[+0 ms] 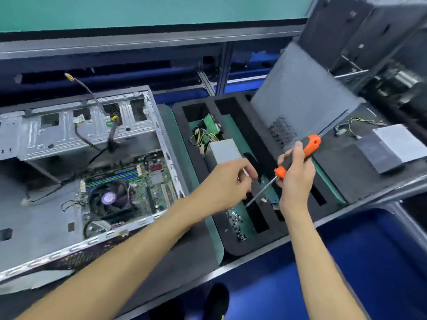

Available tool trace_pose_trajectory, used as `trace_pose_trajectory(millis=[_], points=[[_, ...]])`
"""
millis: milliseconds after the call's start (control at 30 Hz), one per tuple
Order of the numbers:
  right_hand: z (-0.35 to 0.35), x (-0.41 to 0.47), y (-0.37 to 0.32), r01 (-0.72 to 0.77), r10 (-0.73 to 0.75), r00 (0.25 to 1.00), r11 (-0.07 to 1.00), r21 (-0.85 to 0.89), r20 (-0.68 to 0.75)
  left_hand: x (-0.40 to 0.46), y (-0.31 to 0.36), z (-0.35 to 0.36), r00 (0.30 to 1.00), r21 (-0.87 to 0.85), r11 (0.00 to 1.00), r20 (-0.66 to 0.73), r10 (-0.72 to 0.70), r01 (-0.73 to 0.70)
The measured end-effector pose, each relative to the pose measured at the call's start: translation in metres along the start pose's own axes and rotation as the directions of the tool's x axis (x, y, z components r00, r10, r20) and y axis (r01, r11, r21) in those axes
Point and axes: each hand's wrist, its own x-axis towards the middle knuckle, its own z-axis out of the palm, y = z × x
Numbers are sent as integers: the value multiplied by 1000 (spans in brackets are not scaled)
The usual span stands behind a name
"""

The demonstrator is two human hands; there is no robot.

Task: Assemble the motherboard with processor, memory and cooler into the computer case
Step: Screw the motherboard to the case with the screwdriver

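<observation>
The open computer case (53, 218) lies on its side at the left. Inside it sits the green motherboard (159, 181) with memory sticks (113, 175) and a black cooler fan (109, 199). My right hand (295, 174) grips an orange and black screwdriver (300, 153) over the black foam tray (233, 248), shaft pointing down-left. My left hand (228, 181) hovers beside the shaft, its fingertips pinched on something small and dark that looks like a screw (257, 178). Several loose screws (235, 221) lie in a tray pocket below my hands.
A power supply (223, 150) with yellow and black wires rests in the tray. A grey case side panel (300, 98) leans at the back right, beside a second power supply (392, 148). Loose cables (111, 135) hang inside the case. The bench edge and blue floor run along the front.
</observation>
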Motion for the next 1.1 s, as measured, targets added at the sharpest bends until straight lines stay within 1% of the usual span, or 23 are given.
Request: trace_pose_trajectory(millis=[33,100,167,233,300,400,500,600,733,867,933,1000,1100], points=[[-12,4,7,27,-26,1000,999,-36,7,7,-6,12,998,44,998,31,-47,46],[-34,11,21,78,-75,997,993,-90,33,21,-25,34,987,199,973,85,-133,114],[-51,17,36,88,-81,995,987,-131,63,33,-47,54,968,379,914,136,-212,147],[-63,22,52,90,-72,991,980,-176,111,42,-70,72,941,528,837,188,-283,146],[-72,25,66,114,-76,983,967,-229,169,50,-89,89,917,625,769,219,-335,132],[-78,28,80,170,-100,963,946,-277,250,61,-110,110,890,694,711,248,-383,113],[-82,33,89,186,-96,956,928,-322,275,72,-121,127,864,720,686,277,-421,104],[-87,39,97,170,-84,960,933,-317,267,83,-130,143,845,746,659,291,-449,94],[-92,47,104,140,-58,962,943,-300,266,92,-139,154,860,752,651,263,-438,102],[-94,52,104,106,-33,970,949,-296,243,93,-138,152,856,770,632,267,-443,87],[-94,54,102,69,-9,977,959,-274,213,92,-131,144,868,752,648,238,-436,119],[-90,55,95,-9,44,986,977,-212,160,93,-121,133,886,694,696,187,-424,186],[-82,56,80,-105,111,991,992,-74,80,91,-99,112,908,498,806,81,-411,321]])
